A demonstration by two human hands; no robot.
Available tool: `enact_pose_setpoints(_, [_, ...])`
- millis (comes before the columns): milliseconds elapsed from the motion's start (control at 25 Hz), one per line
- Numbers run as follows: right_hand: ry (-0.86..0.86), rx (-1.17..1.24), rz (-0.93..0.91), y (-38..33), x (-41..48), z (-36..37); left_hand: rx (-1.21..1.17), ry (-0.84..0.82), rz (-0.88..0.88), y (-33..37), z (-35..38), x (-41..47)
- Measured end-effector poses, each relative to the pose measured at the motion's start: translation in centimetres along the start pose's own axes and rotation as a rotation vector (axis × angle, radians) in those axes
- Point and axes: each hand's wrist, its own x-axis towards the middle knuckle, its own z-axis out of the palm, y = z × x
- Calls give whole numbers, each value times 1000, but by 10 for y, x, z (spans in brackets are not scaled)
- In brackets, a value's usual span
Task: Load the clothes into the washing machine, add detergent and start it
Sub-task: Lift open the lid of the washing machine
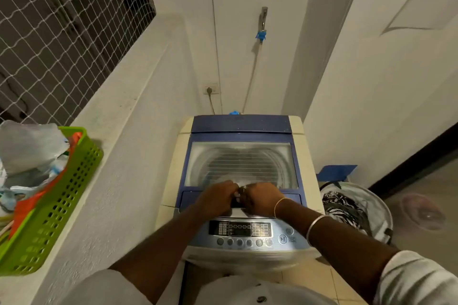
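A top-loading washing machine [173, 181] stands in front of me with its blue lid [240, 129] down. Through the lid's window [238, 161] I see the drum and something pale low inside it. My left hand [216, 199] and my right hand [260, 199] meet at the lid's front edge, fingers curled at the lid handle [236, 205]. The control panel [240, 229] with its row of round buttons and the start button [282, 239] lies just below my wrists. A round laundry basket [381, 208] holding black-and-white clothes [342, 205] stands on the floor to the right of the machine.
A green plastic basket [62, 205] with bags and packets sits on the white ledge at the left. A tap [263, 20] with a hose and a wall socket [211, 88] are behind the machine. A blue dustpan [337, 172] leans by the right wall.
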Motion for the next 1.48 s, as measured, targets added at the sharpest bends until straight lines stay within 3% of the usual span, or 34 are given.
enact_pose_setpoints(440, [-262,-39,103,-7,-8,4,-21,-316,-95,16,-9,-22])
enact_pose_setpoints(640, [-152,14,92,-3,-12,-52,-107,-131,-127,26,-50,-24])
enact_pose_setpoints(920, [205,-12,104,9,-1,-135,17,209,-105,42,-139,6])
enact_pose_setpoints(1120, [467,-137,30,44,44,-147,22,366,-115,30,-164,55])
enact_pose_setpoints(1480, [416,-411,96,83,104,-165,74,460,-97,-10,-166,131])
